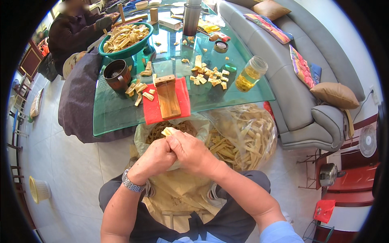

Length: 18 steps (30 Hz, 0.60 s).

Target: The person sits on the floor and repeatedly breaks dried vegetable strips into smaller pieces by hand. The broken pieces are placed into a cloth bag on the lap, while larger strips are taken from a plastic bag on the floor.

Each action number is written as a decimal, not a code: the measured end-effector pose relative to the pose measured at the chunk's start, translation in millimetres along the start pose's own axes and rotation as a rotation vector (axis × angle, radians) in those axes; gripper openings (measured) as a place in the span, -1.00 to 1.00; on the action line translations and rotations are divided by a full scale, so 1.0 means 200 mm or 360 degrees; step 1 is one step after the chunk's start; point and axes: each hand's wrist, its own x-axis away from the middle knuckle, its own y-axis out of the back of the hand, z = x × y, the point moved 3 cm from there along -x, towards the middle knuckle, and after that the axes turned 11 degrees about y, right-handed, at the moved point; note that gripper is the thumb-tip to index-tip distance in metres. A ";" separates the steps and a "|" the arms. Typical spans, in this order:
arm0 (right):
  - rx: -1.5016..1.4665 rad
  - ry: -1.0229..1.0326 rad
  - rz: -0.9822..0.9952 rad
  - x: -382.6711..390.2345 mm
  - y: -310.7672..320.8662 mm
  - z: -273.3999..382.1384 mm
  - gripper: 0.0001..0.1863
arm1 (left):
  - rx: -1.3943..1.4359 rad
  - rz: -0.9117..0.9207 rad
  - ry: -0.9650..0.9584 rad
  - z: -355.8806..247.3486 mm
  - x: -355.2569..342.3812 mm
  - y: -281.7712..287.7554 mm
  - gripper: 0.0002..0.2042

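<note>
Above an open sack [142, 139] of brown dried pieces, my left hand [156, 160] and my right hand [188, 150] are pressed together. Between their fingers they pinch a small pale yellow dried piece [167, 131]; most of it is hidden. Just beyond, a wooden block with a raised crosspiece [168, 99] lies on a red cloth [184, 97] at the table's near edge. Loose pale strips [137, 88] lie left of it, and several short cut pieces [208, 75] are to its right. A clear plastic bag [247, 137] full of long pale strips rests beside the sack.
The glass table [117, 117] carries a dark mug [117, 77], a green basin [149, 32] heaped with strips, a jar of yellow liquid [251, 75] and a tall flask [191, 20]. Another person [73, 32] works at the far left. A grey sofa [275, 73] runs along the right.
</note>
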 end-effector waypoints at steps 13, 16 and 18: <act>-0.0224 -0.0457 0.0183 0.02 0.10 -0.12 -0.59 | 0.0113 -0.0284 -0.0183 -0.05 0.01 0.03 -0.73; -0.0873 -0.0793 0.0324 0.03 0.08 -0.14 -0.59 | 0.0159 -0.0337 -0.0236 -0.05 0.03 0.02 -0.68; -0.1212 -0.1080 0.0468 0.04 0.10 -0.11 -0.59 | 0.0036 -0.0333 -0.0328 -0.05 0.04 0.03 -0.68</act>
